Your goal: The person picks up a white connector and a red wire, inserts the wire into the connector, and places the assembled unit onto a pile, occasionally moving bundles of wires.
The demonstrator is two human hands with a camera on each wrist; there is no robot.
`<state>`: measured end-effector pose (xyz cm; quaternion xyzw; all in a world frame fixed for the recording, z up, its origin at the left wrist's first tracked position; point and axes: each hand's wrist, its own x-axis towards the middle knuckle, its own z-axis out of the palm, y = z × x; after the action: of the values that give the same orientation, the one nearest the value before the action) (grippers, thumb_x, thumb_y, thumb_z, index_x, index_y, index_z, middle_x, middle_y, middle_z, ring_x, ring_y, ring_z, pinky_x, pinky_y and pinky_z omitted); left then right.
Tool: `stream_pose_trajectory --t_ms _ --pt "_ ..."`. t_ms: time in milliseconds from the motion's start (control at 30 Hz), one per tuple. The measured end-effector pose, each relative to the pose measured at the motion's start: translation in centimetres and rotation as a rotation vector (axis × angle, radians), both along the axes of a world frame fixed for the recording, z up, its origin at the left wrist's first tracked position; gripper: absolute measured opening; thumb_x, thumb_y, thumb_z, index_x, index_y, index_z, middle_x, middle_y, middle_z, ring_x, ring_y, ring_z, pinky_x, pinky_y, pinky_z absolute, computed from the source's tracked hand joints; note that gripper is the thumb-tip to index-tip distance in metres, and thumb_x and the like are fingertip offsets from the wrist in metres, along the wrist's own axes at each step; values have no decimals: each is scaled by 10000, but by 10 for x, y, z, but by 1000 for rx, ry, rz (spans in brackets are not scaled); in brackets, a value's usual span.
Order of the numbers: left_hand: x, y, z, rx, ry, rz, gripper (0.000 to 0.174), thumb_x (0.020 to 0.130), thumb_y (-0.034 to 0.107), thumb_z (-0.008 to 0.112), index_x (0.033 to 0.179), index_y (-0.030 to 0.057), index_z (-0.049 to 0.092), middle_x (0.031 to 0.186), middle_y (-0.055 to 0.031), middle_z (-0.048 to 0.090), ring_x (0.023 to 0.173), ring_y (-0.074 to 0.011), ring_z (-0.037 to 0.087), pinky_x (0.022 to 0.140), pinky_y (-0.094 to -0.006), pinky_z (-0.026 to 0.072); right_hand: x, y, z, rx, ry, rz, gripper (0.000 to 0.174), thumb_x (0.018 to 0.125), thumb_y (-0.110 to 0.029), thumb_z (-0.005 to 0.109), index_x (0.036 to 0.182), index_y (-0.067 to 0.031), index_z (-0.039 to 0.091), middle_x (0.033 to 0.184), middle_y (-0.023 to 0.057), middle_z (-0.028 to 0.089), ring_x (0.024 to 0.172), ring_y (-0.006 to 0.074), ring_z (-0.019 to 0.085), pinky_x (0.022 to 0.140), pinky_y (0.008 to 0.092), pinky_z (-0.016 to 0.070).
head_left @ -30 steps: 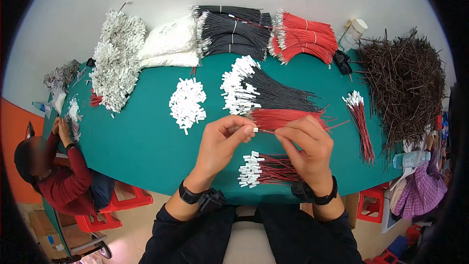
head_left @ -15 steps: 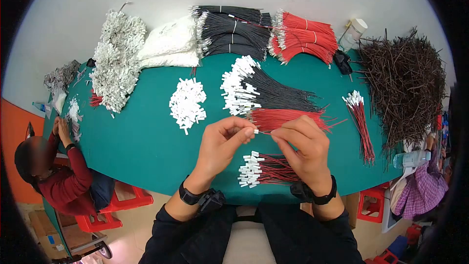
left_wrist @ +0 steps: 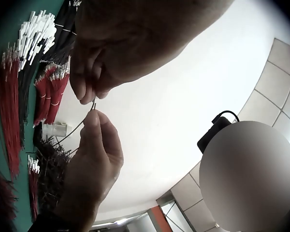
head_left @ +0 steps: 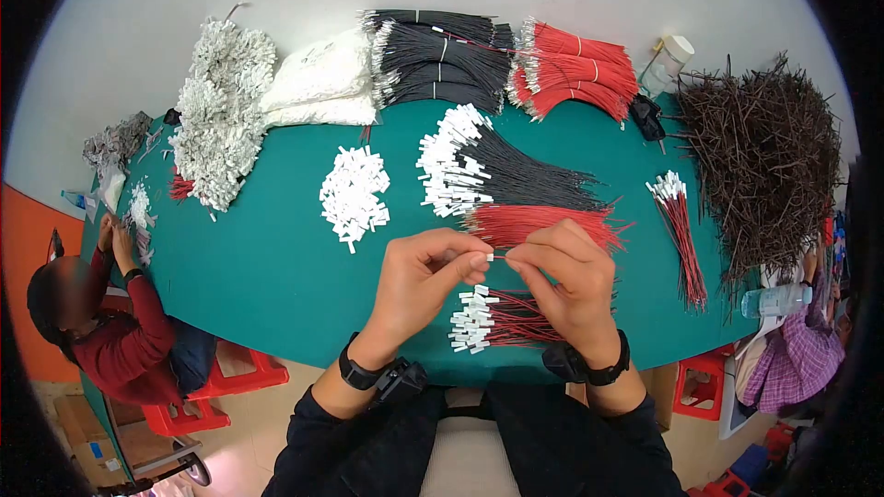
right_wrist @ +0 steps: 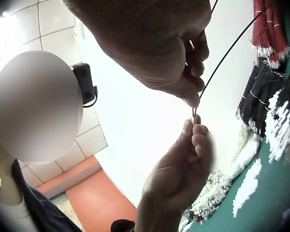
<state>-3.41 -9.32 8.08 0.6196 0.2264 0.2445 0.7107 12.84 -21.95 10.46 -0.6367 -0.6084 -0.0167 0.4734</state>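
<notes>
We pinch small white block-shaped connector in left hand, thin reddish-dark wires in right hand; wires meet connector above smooth green tabletop.

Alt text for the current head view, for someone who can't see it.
Left hand pinching a small white connector, right hand pinching a thin wire at its end, over a green table. Loose white connectors, black wires and red wires lie beyond; another person sits at the left.
</notes>
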Motion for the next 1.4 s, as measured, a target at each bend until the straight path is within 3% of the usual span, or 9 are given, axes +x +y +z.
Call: stream_pose_trajectory --t_ms 300,533,633,833,933,1033,1100,1300,1400 --pt "1 -6 -5 37 12 -15 122 983 27 692 1056 -58 740 910 -110 750 798 -153 733 724 -268 601 -1 0 1 -22 63 17 189 730 41 809 895 -29 750 855 86 695 779 245 653 661 339 509" --pt "0 -6 -8 -112 -42 -2 143 998 56 683 1073 -57 730 904 -118 756 781 -151 726 726 -278 597 3 1 3 -18 100 67 171 762 45 788 913 -21 741 845 89 701 761 248 664 660 340 522" --pt "-3 -6 -12 -131 -48 -4 149 1007 64 675 1069 -61 728 914 -114 756 783 -142 721 729 -269 593 0 -5 -5 -94 234 87 155 789 42 772 932 -5 731 841 100 711 733 257 684 659 358 535" --pt "-7 -5 -37 -105 44 27 119 980 59 699 1048 -29 740 934 -96 759 832 -173 727 768 -288 576 13 -23 0 -388 158 65 114 834 -12 754 936 13 710 868 139 726 743 321 701 671 384 553" --pt "-10 -6 -53 557 168 -171 116 923 58 739 1032 21 752 937 -79 744 939 -230 716 840 -334 549 29 -37 -4 -630 49 98 117 852 -46 748 940 16 704 895 155 728 788 355 701 701 405 561" --pt "-8 0 -51 632 161 -150 120 881 58 759 1000 40 753 965 -82 735 979 -274 694 869 -367 531 34 -48 -14 -847 -55 225 151 877 -148 734 952 -18 716 952 167 722 889 373 695 779 471 556" --pt "0 10 -48 671 163 -138 125 860 57 769 983 49 753 980 -84 731 1000 -296 683 883 -384 523 36 -40 -19 -765 -72 175 157 864 -137 745 951 -11 717 939 167 717 885 378 688 781 470 554" --pt "72 65 -71 1156 298 86 106 809 65 774 913 59 751 1012 -88 699 986 -317 638 860 -423 530 42 20 -56 -436 -232 -1 162 811 -116 774 930 -18 726 886 148 687 887 372 667 779 464 547" --pt "87 73 -86 1256 380 24 121 808 81 750 926 55 757 899 -97 663 945 -303 622 857 -438 532 42 38 -77 -437 -372 10 137 790 -99 769 904 -37 724 854 124 661 895 342 660 783 457 543"
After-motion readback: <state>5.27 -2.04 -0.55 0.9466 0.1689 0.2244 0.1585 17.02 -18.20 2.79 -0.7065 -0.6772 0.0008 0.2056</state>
